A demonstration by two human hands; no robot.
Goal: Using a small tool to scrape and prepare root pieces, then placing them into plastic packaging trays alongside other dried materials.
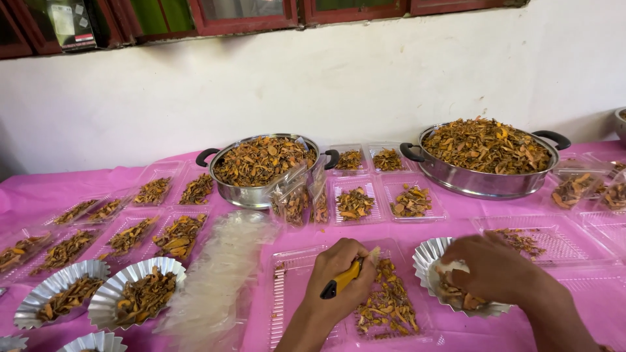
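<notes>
Foil cup (pixel 425 261) under right hand (pixel 499 267); left hand (pixel 342 277) grips yellow-handled tool (pixel 340 284).

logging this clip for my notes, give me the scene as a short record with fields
setting: table under a pink cloth, white wall behind
left hand: closed around a yellow and black tool, over a clear plastic tray of dried orange-brown slices
right hand: fingers inside a fluted foil cup with a few slices
bulk supply: two steel pans, one left of centre, one to the right, both heaped
filled: foil cups at lower left, many clear trays across the table
other: a row of clear bags beside the left hand
</notes>
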